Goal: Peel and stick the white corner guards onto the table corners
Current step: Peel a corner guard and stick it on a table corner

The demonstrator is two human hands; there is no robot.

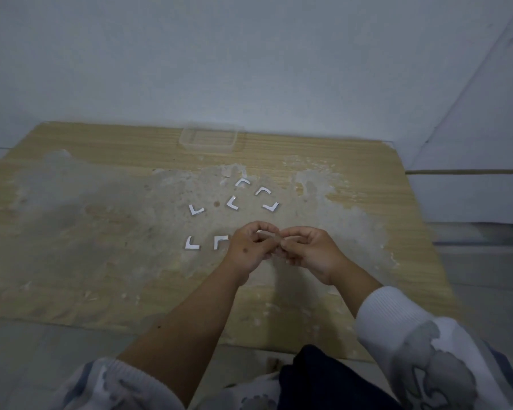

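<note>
Head view: left hand [249, 247] & right hand [307, 251] meet fingertip to fingertip just above the surface [86, 232], fingers curled narrow, pinching smth small between them; a sliver of white shows at the left fingers, can't tell what it is. White corner guards [233, 202] lie loose on the worn wood: two just left of the left hand, five beyond the hands. Clear plastic tray [209, 140] sits at the far edge, by the wall.

text check | nothing readable anywhere tbh | no labels, brands or numbers on anything in view
</note>
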